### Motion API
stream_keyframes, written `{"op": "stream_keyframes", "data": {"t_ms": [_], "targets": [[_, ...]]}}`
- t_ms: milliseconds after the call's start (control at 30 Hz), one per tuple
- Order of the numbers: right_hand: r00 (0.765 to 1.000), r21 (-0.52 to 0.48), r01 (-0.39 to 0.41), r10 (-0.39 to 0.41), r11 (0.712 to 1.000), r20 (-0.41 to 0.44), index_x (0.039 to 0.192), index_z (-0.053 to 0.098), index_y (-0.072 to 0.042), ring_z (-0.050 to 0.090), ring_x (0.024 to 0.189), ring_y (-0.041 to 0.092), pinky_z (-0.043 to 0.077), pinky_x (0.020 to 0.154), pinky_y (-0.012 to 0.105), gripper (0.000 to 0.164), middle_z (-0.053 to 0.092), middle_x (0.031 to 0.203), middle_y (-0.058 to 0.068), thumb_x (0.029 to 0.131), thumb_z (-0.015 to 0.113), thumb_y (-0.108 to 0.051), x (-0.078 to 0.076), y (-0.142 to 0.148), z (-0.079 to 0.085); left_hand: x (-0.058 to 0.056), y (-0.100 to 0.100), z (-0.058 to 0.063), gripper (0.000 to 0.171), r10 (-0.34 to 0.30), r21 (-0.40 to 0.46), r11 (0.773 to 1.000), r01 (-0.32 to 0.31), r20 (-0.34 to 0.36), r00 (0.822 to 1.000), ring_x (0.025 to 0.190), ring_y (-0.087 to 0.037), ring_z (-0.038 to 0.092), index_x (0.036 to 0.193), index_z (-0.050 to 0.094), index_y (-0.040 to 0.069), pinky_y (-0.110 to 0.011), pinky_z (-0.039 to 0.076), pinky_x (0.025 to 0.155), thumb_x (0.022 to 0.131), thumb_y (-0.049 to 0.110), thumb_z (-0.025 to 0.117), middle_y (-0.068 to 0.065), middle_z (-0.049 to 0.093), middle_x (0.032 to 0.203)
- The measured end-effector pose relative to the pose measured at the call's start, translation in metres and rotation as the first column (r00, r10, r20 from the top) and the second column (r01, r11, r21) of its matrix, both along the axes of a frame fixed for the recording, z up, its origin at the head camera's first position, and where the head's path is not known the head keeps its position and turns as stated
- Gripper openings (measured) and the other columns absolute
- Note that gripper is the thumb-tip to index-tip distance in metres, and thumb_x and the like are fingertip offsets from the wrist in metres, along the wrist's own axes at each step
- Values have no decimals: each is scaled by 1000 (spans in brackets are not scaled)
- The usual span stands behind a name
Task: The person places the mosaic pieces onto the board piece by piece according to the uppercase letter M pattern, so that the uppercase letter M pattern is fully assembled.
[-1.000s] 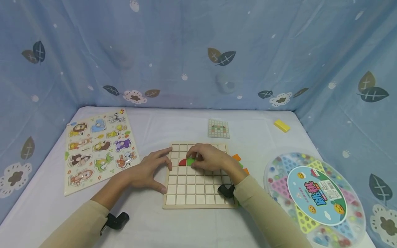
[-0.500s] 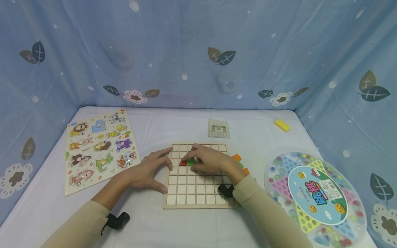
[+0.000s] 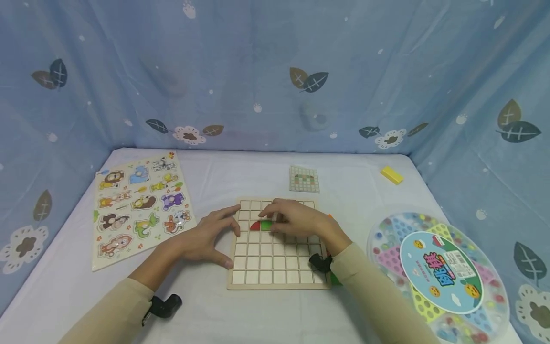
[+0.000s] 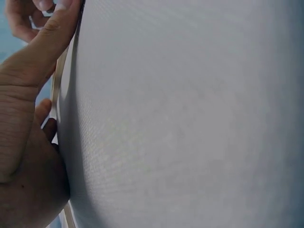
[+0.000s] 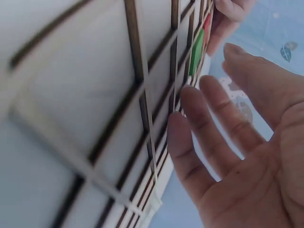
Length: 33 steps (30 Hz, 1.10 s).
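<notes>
A wooden grid board (image 3: 265, 263) lies flat on the white table. Side by side in two of its cells sit a red piece with a curved edge (image 3: 255, 226) and a green square piece (image 3: 266, 225). My left hand (image 3: 206, 239) rests against the board's left edge, thumb and fingers spread apart along it. Over the board, just right of the green piece, is my right hand (image 3: 296, 220); its fingers are loosely bent and hold nothing. The right wrist view shows that palm bare, with the green piece (image 5: 196, 54) beyond the fingertips.
Behind the board lies a small pattern card (image 3: 304, 179). Loose green pieces (image 3: 336, 279) show beside the board, partly hidden by my right forearm. An animal puzzle (image 3: 129, 210) is at left, a round marble game (image 3: 440, 272) at right, and a yellow block (image 3: 392, 175) at the back.
My right index finger reached over to the red piece half a second ago and has since drawn back to the right, uncovering it. The left hand has kept its place at the board's edge.
</notes>
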State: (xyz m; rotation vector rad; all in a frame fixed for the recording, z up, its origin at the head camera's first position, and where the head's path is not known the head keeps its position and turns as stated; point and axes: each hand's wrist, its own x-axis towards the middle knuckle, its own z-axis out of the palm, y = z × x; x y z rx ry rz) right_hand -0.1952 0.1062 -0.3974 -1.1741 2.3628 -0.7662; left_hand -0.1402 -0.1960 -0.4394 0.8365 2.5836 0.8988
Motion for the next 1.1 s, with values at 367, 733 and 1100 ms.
{"op": "stream_keyframes", "data": {"t_ms": [367,733,1100], "targets": [[1000,-44,16,-18,999,-25,136,64,-12,66,98,15,56,87,32,35,66,127,7,101,65,-13,-2,26,10,1,0,1,68,6,-12,1000,-6,10,1000,155,-43,16,114,57,35,-74,18,116,61,62,91,-5,15,172],[995,-56,90,-92,994,-33,132,65,-9,60,96,16,55,80,31,31,67,122,8,101,64,-11,0,61,16,0,2,2,67,3,-19,1000,-3,6,1000,155,-43,16,112,57,35,-74,18,116,61,61,91,-7,15,172],[990,-55,134,-136,990,-45,128,67,-8,61,101,16,56,80,32,29,69,122,7,99,64,-5,-2,84,13,1,2,3,67,5,-25,1000,-5,11,1000,155,-43,16,113,56,36,-74,19,116,62,62,91,-5,14,173]]}}
